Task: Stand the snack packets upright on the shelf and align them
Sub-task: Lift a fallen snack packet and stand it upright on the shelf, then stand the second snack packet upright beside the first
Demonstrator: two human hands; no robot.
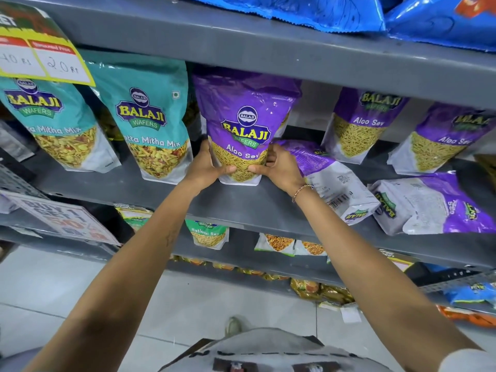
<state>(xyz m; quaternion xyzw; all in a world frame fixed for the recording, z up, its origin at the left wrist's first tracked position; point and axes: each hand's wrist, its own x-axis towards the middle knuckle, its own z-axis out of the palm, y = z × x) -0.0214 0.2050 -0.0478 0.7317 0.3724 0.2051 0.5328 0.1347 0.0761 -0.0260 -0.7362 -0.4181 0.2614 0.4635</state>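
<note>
While clamped between left hand (206,166) and right hand (273,167), both pinching its lower corners, purple Aloo Sev packet (243,122) stands upright on grey shelf (241,200), just beside teal Mitha Mix packet (150,122). Right behind the right wrist: one fallen packet (332,181) flat on its face, another (429,205) further right. Two more purple ones (359,124) upright at the back. Yellow price tag (40,57) top left, blue bags (322,12) overhead, pale tiled floor (80,291) below.

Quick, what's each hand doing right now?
Left hand: closed on the left side of the upright purple Aloo Sev packet.
Right hand: closed on the same packet's right side.
</note>
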